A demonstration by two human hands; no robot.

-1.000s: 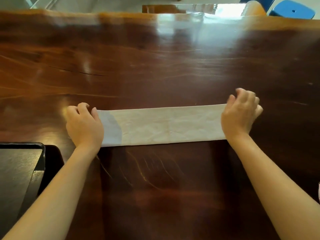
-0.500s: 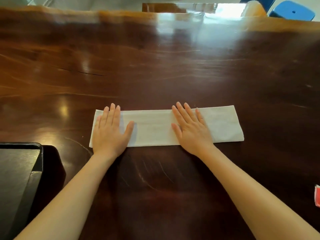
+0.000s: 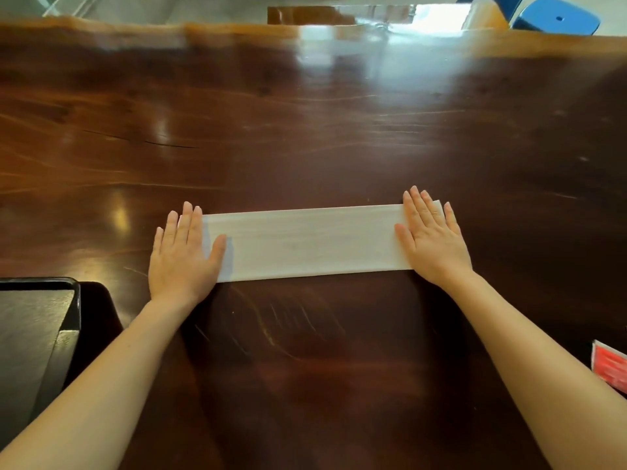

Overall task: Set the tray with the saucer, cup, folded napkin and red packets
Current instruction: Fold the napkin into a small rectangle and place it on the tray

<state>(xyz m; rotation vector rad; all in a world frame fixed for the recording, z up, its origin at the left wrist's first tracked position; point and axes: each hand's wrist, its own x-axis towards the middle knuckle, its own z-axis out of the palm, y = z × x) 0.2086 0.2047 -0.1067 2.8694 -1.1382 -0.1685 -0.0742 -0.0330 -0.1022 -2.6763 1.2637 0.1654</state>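
Note:
A white napkin (image 3: 308, 242), folded into a long narrow strip, lies flat across the middle of the dark wooden table (image 3: 305, 130). My left hand (image 3: 183, 256) presses flat on its left end, fingers straight. My right hand (image 3: 431, 239) presses flat on its right end, fingers spread. A corner of the black tray (image 3: 69, 310) shows at the lower left. A red packet (image 3: 610, 366) lies at the right edge, partly cut off. No saucer or cup is in view.
The table's far edge runs along the top, with a blue stool (image 3: 556, 15) and a wooden piece (image 3: 485, 13) beyond it. Bare wood lies in front of and behind the napkin.
Both hands went from curled at the napkin's ends to flat near its middle, then slid apart along the strip; each now lies at one end.

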